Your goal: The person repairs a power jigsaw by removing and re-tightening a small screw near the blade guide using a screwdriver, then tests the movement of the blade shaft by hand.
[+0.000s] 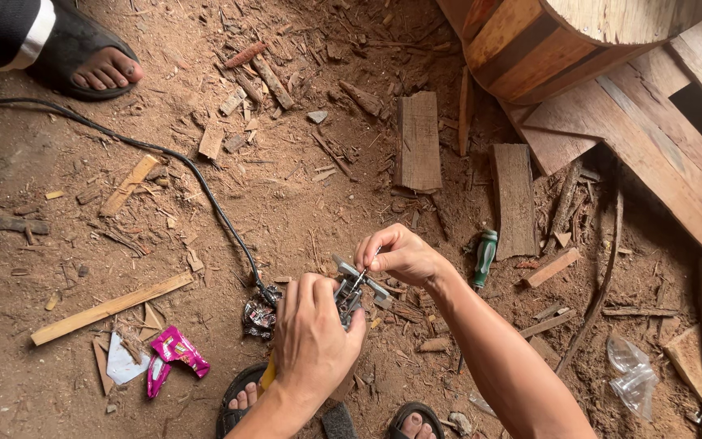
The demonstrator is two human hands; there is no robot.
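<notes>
My left hand [312, 337] grips a small grey metal device [351, 294], a power tool part with a black cable [205, 191] running off to the upper left. My right hand [400, 254] pinches a thin metal piece [365, 272] and holds it against the top of the device. A crumpled dark bit [260, 313] lies where the cable meets the tool. Both hands hover over a dirt floor, just above my sandalled feet [245, 400].
A green-handled screwdriver [485, 256] lies right of my right hand. Wood offcuts [418, 140], planks [652, 154] and a round wooden barrel [546, 41] fill the upper right. Another person's sandalled foot [95, 65] is at top left. Pink wrappers [174, 351] and clear plastic [631, 374] lie around.
</notes>
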